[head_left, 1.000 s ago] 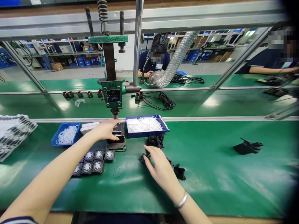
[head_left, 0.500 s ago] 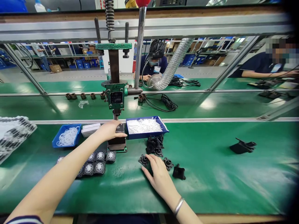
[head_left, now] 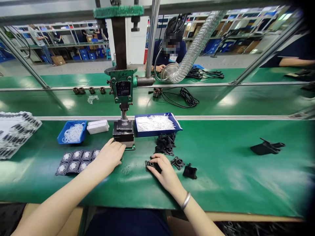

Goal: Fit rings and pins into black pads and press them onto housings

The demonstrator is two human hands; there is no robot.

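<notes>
My left hand (head_left: 111,154) is low over the right end of the rows of small black fans (head_left: 73,166), in front of the press base (head_left: 123,135). Its fingers curl downward, and a dark edge shows under them; what they hold is hidden. With thumb and fingers, my right hand (head_left: 165,170) grips a small black plastic bracket (head_left: 148,165) with a round hub, resting on the green mat. Close to that hand lie another black bracket (head_left: 177,162), a square black part (head_left: 190,171) and a pile of black parts (head_left: 165,144).
The press column (head_left: 123,86) rises behind my hands. Blue trays hold white rings (head_left: 73,133) and white strips (head_left: 155,124); a white block (head_left: 97,127) stands between. A black part (head_left: 267,147) lies far right. A co-worker (head_left: 169,55) sits across the bench.
My left hand has come down and toward me from the press to the fans. My right hand has closed its fingers around the bracket. The view has tilted down.
</notes>
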